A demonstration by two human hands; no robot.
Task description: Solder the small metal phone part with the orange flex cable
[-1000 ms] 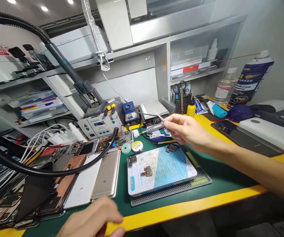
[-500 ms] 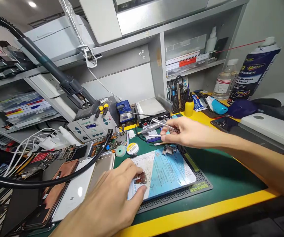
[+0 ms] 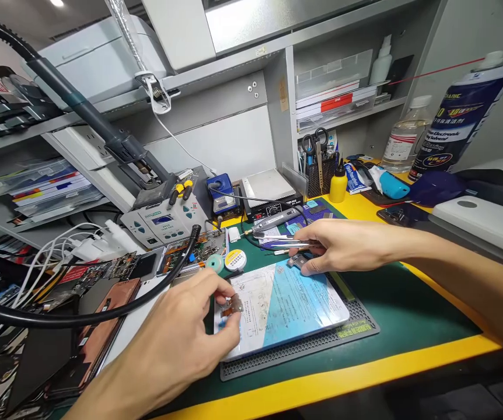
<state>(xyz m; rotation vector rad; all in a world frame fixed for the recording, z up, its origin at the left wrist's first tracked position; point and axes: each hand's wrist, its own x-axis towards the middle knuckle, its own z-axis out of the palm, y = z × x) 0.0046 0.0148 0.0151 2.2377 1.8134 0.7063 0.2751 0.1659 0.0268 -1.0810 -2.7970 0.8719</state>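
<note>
My left hand [image 3: 190, 326] pinches a small brown flex-cable part [image 3: 234, 304] between thumb and fingers, just above the left end of a blue-and-white printed booklet or box [image 3: 295, 309]. At that booklet's far edge, my right hand [image 3: 334, 248] closes on a small dark metal part [image 3: 297, 262], its thumb at the part's right end. Slim silver tweezers [image 3: 284, 238] stick out leftward from beside the right fingers; whether the fingers still touch them is hidden. The booklet rests on a grey perforated mat [image 3: 255, 368].
Old phones and boards crowd the left, under a black hose [image 3: 102, 318]. Behind are a soldering station [image 3: 164, 221], a round yellow-white tin [image 3: 235, 260], a yellow bottle [image 3: 338, 185] and a pen cup [image 3: 319, 175]. A spray can [image 3: 457, 125] stands at right.
My right hand has come down from holding the tweezers raised to the dark metal part. My left hand has drawn left, with the brown flex part now lifted and pinched.
</note>
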